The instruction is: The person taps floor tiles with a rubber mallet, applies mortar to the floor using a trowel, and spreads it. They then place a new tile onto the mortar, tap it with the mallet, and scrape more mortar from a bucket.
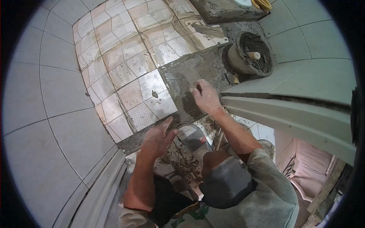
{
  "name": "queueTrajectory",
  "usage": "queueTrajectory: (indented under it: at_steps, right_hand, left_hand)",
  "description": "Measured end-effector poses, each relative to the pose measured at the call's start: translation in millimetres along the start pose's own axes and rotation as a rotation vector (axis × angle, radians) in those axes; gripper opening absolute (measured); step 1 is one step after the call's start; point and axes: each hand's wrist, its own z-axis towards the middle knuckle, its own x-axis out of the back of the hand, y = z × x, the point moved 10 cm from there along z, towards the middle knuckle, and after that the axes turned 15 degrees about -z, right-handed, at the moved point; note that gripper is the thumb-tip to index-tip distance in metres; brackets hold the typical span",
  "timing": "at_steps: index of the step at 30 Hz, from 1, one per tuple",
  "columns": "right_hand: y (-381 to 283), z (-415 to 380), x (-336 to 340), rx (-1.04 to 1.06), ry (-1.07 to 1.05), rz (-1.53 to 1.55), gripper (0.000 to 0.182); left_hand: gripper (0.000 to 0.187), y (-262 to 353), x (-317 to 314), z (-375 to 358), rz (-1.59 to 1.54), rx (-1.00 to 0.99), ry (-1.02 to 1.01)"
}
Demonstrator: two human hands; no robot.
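My left hand (157, 137) is at the near edge of a patterned floor tile (146, 99), its fingers stretched out and the thumb apart. A small dark blob of mortar sits on this tile. Over the bare grey mortar bed (197, 70), to the right of the tile, hovers my right hand (207, 98). Its fingers are loosely bent, with a gap by the thumb, and nothing shows in them. The other laid tiles (125, 41) run up to the far left, smeared with grout in places.
A bucket of mortar (251, 55) with a tool handle (254, 56) in it stands on the right. White door frame pieces (281, 117) flank the opening. My shoe (192, 137) rests on the dirty floor below the tiles. A concrete ledge (232, 13) lies at the back.
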Motion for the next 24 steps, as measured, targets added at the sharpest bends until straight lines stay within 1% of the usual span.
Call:
queueTrajectory:
  at_steps: [1, 3, 4, 6, 7, 9, 11, 13, 14, 16, 19, 21, 22, 23, 24]
  right_hand:
    - [-7.6, -0.8, -5.6, 0.022, -0.02, 0.008, 0.026]
    - [-23.4, -7.6, -6.3, 0.055, -0.088, 0.014, 0.024]
    - [-25.3, -14.8, -0.2, 0.047, -0.097, 0.012, 0.024]
    - [-34.6, -29.6, 9.3, 0.087, -0.189, 0.049, 0.022]
    - [-38.3, -36.2, 28.0, 0.083, -0.195, 0.041, 0.022]
    - [-31.6, -59.5, 54.3, -0.059, -0.407, 0.05, 0.021]
    - [-28.1, -86.9, 94.5, -0.183, -0.477, 0.116, 0.021]
    - [-24.0, -114.0, 136.6, -0.195, -0.498, 0.018, 0.023]
    - [-24.4, -128.8, 158.1, -0.204, -0.484, 0.026, 0.023]
    - [-23.1, -151.1, 192.9, -0.263, -0.56, -0.062, 0.026]
    - [-47.1, -159.0, 249.5, -0.255, -0.549, -0.009, 0.024]
    - [-66.4, -153.9, 285.0, -0.261, -0.578, -0.007, 0.025]
    - [-76.9, -152.0, 298.4, -0.257, -0.572, -0.015, 0.027]
    - [-83.6, -155.5, 305.0, -0.256, -0.583, -0.001, 0.027]
    - [-84.5, -155.7, 316.6, -0.266, -0.547, -0.009, 0.026]
  left_hand:
    - [0.057, 5.2, -3.8, 2.5, -0.005, 0.011, -0.012]
    - [0.052, 24.8, 4.6, 6.7, -0.156, -0.103, 0.147]
    - [0.052, 28.6, -0.4, 6.5, -0.162, -0.096, 0.139]
    - [0.053, 20.6, -0.4, -1.8, -0.529, 0.04, 0.251]
    - [0.053, 26.8, 1.5, -8.4, -0.537, 0.043, 0.246]
    - [0.053, 22.5, 14.9, -35.0, -0.48, 0.215, 0.263]
    - [0.05, 32.8, 37.7, -74.3, -0.456, 0.299, 0.329]
    - [0.047, 70.9, 64.0, -114.4, -0.226, 0.055, 0.38]
    - [0.047, 92.0, 79.5, -127.4, -0.215, 0.044, 0.371]
    - [0.045, 103.6, 108.3, -152.3, -0.492, 0.292, 0.438]
    - [0.047, 166.7, 152.2, -166.6, -0.41, 0.225, 0.442]
    - [0.049, 211.5, 175.1, -170.9, -0.48, 0.126, 0.443]
    - [0.049, 233.9, 183.7, -174.0, -0.459, 0.18, 0.425]
    - [0.049, 227.1, 181.2, -176.3, -0.637, 0.211, 0.43]
    - [0.049, 226.6, 181.0, -181.7, -0.627, 0.216, 0.439]
